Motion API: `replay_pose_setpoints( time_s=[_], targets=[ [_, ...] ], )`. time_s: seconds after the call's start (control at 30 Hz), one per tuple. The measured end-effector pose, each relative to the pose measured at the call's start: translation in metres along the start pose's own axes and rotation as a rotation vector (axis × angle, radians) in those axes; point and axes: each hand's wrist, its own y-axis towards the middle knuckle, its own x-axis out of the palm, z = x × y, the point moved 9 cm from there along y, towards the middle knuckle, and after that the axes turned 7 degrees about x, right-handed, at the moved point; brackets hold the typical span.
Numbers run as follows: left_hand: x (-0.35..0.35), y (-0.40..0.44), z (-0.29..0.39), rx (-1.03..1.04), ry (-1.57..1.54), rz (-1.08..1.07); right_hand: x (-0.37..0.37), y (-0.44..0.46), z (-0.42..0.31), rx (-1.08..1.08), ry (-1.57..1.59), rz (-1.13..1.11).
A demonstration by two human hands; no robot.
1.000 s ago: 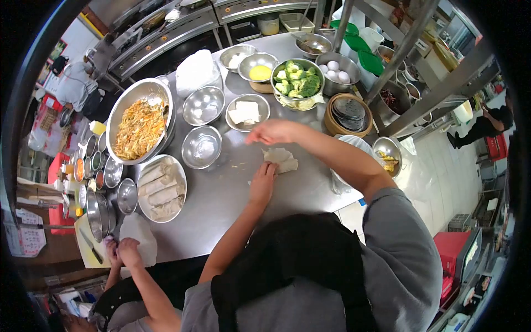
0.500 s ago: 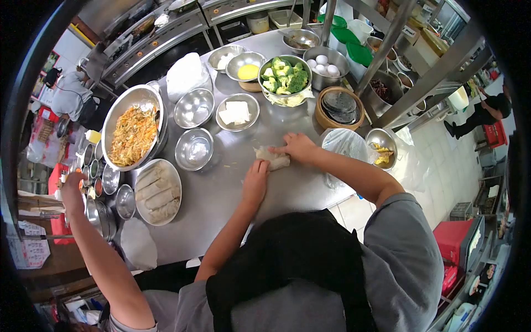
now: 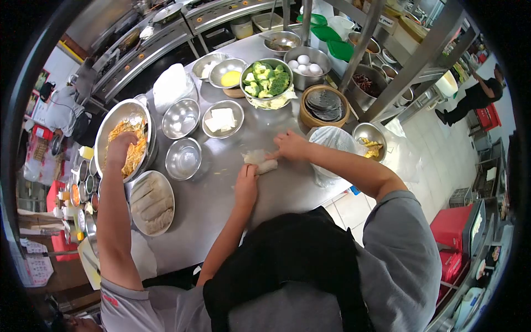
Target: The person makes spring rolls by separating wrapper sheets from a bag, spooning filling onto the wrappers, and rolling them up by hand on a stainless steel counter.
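On the steel table, a partly wrapped spring roll lies between my two hands. My left hand presses its fingertips on the near left end of the wrapper. From the right, my right hand has its fingers on the roll's far side, gripping the thin pale sheet. Left of them is an oval plate with several finished rolls. A co-worker's hand reaches into a large bowl of shredded orange filling.
Beyond my hands stand a bowl of white blocks, a bowl of broccoli, a pot of eggs and a bamboo steamer. A plastic-covered container sits under my right forearm. Metal shelf posts rise at the right.
The co-worker's hand has moved from the far left into the bowl of filling. My hands stay on the spring roll, with its wrapper folded slightly differently. The view has shifted a little.
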Motion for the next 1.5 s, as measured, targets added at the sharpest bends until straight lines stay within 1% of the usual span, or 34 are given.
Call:
replay_pose_setpoints(
  time_s=[0.03,0.13,0.23,0.33,0.43,0.53,0.63,0.73,0.83,0.93,1.03,1.23,1.43,1.5],
  targets=[
    [-0.001,0.001,0.000,0.014,-0.001,0.011,0.006,-0.004,-0.003,-0.018,-0.006,-0.042],
    [-0.002,0.001,0.003,0.025,-0.007,0.013,0.014,-0.008,0.001,0.009,-0.084,0.025],
    [-0.004,0.002,0.008,0.017,0.028,-0.003,0.011,0.007,0.009,-0.002,-0.145,0.221],
    [-0.008,0.003,0.012,0.026,0.032,0.012,-0.011,0.011,-0.016,-0.061,-0.083,0.142],
    [-0.004,0.002,0.005,0.033,0.018,0.004,0.001,0.007,-0.013,-0.010,-0.003,0.208],
    [-0.014,0.004,0.013,0.041,0.081,-0.019,-0.026,0.006,0.001,0.112,0.066,0.061],
    [-0.008,0.009,0.004,0.060,0.134,-0.066,-0.028,0.003,-0.014,0.072,0.431,0.178],
    [-0.007,0.012,-0.003,0.105,0.084,-0.081,-0.016,-0.004,-0.031,0.099,0.604,0.191],
    [-0.007,0.017,-0.001,0.119,0.125,-0.095,-0.009,-0.009,-0.037,0.135,0.613,0.250],
    [-0.021,0.024,0.021,0.157,0.144,-0.084,-0.002,-0.009,-0.035,0.146,0.648,0.322],
    [-0.010,0.027,0.019,0.190,0.116,-0.145,-0.001,-0.011,-0.035,0.142,0.678,0.303],
    [0.005,0.029,0.008,0.200,0.092,-0.133,0.001,-0.008,-0.034,0.095,0.634,0.304],
    [0.011,0.031,-0.004,0.174,0.017,-0.167,-0.003,-0.006,-0.032,0.097,0.626,0.226],
    [0.009,0.033,-0.009,0.129,-0.083,-0.184,0.002,-0.002,-0.031,0.089,0.635,0.205]
  ],
)
